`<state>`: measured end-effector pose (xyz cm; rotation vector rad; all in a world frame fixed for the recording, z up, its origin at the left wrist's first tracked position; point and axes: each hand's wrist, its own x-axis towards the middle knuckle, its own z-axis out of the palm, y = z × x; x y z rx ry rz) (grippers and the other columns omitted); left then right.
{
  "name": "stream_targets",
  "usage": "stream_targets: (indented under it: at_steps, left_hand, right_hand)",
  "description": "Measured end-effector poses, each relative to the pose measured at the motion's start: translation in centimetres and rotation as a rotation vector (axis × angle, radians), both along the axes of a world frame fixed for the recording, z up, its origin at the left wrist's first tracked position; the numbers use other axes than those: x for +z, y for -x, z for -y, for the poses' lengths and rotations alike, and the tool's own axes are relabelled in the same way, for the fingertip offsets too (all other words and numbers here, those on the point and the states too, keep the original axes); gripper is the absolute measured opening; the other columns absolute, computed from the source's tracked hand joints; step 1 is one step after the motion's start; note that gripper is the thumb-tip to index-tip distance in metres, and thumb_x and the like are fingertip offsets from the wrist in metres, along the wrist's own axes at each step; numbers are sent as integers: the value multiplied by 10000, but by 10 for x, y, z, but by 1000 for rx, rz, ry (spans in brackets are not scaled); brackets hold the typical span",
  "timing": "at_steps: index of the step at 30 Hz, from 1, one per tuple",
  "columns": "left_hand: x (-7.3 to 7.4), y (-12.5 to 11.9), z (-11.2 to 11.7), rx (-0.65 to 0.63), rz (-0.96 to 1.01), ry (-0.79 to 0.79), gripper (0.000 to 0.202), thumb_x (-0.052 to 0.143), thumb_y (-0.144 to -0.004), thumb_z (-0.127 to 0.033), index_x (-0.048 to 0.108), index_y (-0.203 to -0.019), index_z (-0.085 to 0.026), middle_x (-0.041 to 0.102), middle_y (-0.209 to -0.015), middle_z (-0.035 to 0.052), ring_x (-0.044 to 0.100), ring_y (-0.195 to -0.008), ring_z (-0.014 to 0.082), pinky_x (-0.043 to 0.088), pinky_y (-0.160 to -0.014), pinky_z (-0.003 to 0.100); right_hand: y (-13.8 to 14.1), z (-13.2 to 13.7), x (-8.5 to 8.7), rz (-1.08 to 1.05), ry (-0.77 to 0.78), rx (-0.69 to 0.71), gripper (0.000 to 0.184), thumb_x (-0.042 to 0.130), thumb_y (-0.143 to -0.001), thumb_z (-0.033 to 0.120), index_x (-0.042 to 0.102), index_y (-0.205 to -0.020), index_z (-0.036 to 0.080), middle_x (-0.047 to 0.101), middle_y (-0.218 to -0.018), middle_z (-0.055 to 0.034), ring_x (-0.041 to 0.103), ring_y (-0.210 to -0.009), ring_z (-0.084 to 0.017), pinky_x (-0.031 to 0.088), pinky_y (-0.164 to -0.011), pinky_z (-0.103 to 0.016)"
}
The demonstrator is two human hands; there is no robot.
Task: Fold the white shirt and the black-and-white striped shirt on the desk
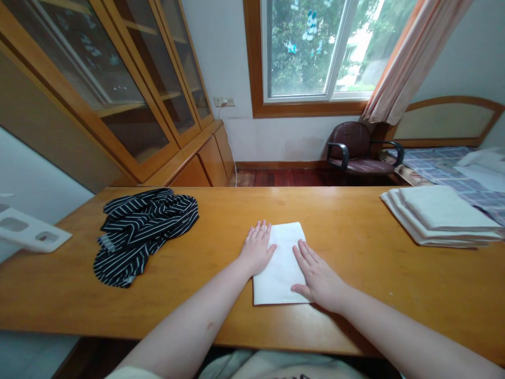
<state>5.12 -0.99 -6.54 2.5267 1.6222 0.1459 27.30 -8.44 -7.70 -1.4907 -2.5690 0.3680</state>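
A white folded cloth (281, 268) lies flat on the wooden table (221, 316) in front of me, its longer sides running away from my body. My left hand (257, 248) rests flat on its left edge, fingers stretched out and pointing away. On the right side of the cloth lies my right hand (317, 276), palm down, fingers extended and the thumb apart. Both hands touch the cloth without gripping it. Parts of its side edges are hidden under the hands.
A crumpled black garment with white stripes (148, 229) lies at the left of the table. Several folded white cloths (442, 216) are stacked at the far right. A white plastic piece with cut-outs (33, 231) juts in at the left edge. Beyond stands an armchair (357, 150).
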Motion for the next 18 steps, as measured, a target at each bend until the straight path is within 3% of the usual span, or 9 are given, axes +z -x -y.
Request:
stream_targets:
  at_steps: [5,10,12,15,18]
  left_hand:
    - [2,-1,2,5,22,4,645,295,-905,-436,164,-1455,-126,134,-1523,122,64,-1400,260,132,-1117,471]
    - [2,-5,-5,11,9,-12,636,298,-906,-426,179,-1451,-120,151,-1518,129,82,-1399,261,132,-1118,466]
    - [0,-8,-13,16,-3,-15,635,298,-909,-420,180,-1450,-109,155,-1517,133,86,-1398,257,120,-1122,454]
    - [-3,-11,-25,21,-10,-4,622,299,-912,-404,186,-1447,-106,154,-1518,133,88,-1399,252,117,-1123,444]
    - [-4,-12,-33,-6,15,-8,604,284,-918,-398,195,-1446,-119,148,-1521,120,88,-1399,245,120,-1122,441]
  right_hand:
    - [-14,8,0,11,23,-36,922,492,-783,620,168,-1462,88,130,-1501,-206,165,-1379,-296,207,-1102,-477]
    - [11,-10,36,50,7,-132,898,560,-721,633,386,-1374,41,245,-1453,-262,179,-1353,-399,162,-1073,-578]
    - [27,-15,48,-11,-46,5,733,484,-818,558,400,-1374,87,251,-1468,-212,190,-1366,-337,136,-1099,-530]
    - [43,-12,52,-90,39,410,629,418,-879,506,330,-1420,198,313,-1467,-108,265,-1355,-236,121,-1127,-439]
    - [48,-3,45,-115,121,525,707,433,-865,529,229,-1456,198,291,-1477,-90,222,-1370,-228,87,-1134,-425]
